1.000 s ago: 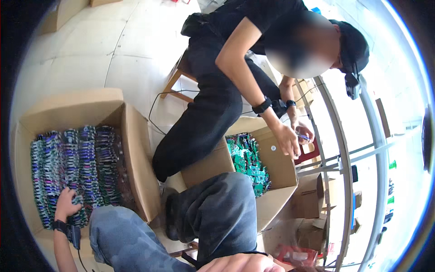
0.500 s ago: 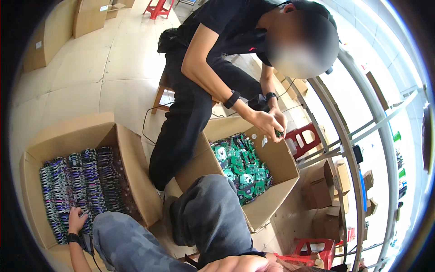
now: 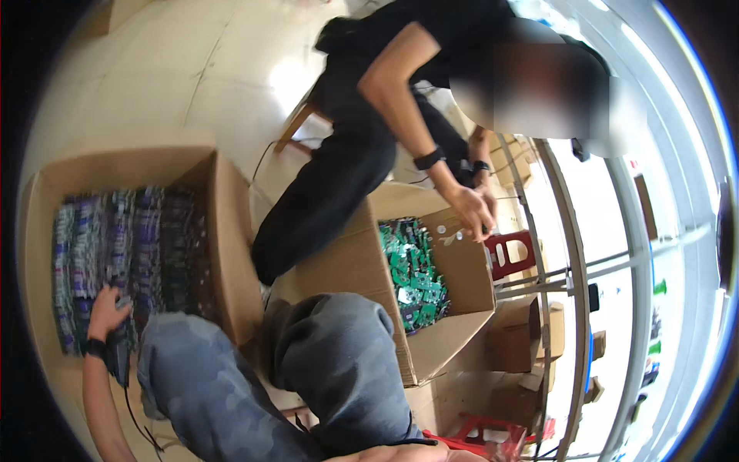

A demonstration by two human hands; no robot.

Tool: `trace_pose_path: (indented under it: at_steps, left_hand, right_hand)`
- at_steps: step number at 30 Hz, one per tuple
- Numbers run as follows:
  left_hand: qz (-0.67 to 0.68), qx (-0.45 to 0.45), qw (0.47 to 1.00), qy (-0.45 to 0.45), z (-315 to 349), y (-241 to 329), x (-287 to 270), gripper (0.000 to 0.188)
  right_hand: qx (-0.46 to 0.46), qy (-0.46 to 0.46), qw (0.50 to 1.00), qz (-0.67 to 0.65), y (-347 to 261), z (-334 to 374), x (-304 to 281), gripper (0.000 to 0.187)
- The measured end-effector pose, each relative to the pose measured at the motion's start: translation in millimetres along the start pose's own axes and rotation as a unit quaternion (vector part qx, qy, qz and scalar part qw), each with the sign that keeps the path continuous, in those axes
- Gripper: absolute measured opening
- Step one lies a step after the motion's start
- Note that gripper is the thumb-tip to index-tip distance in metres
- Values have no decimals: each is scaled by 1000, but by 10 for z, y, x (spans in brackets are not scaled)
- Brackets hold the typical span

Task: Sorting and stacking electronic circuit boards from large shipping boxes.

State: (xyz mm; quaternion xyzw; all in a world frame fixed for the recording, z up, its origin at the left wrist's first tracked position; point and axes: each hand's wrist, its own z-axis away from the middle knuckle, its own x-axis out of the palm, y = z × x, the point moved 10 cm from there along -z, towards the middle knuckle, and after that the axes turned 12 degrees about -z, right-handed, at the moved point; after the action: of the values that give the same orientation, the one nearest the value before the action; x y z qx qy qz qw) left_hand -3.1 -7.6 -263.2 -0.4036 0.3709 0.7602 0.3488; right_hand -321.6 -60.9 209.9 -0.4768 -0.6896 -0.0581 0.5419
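Observation:
At the left, my left hand [image 3: 109,314] reaches into an open cardboard box [image 3: 235,254], with a dark band and a small device with a cable at its wrist. Its fingers are curled at the near end of tightly stacked rows of circuit boards [image 3: 119,231]. Motion blur hides what they grip. At the lower edge, my right hand [image 3: 408,453] shows only as a strip of skin, cut off by the frame, its fingers out of sight. A second box [image 3: 454,339] near the centre holds a loose heap of green circuit boards [image 3: 416,281].
Across from me a seated person in black leans over the second box, hands [image 3: 475,209] together on something small. My knees [image 3: 331,339] stand between the boxes. Metal racking [image 3: 573,308] runs along the right, with a red stool [image 3: 509,254] and more cartons [image 3: 512,335] beside it.
My view has shifted, so both boxes sit higher and more of my left forearm shows. Relative to its box, my left hand stays about where it was. Less of my right hand shows.

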Motion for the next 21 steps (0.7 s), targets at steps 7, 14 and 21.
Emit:
trace_pose_path:
  at_steps: [7, 14, 21]
  left_hand:
    - [47, -8, 999, 22, -51, 30, -154, 37]
    - [23, 4, 1000, 17, -2, 138, -179, 36]
    - [37, 2, 998, 48, 109, 96, -208, 36]
  right_hand:
    - [-151, 96, 978, 108, 136, 6, -143, 62]
    - [56, 16, 997, -53, 439, -100, -205, 67]
    - [119, -86, 980, -135, 718, -78, -198, 71]
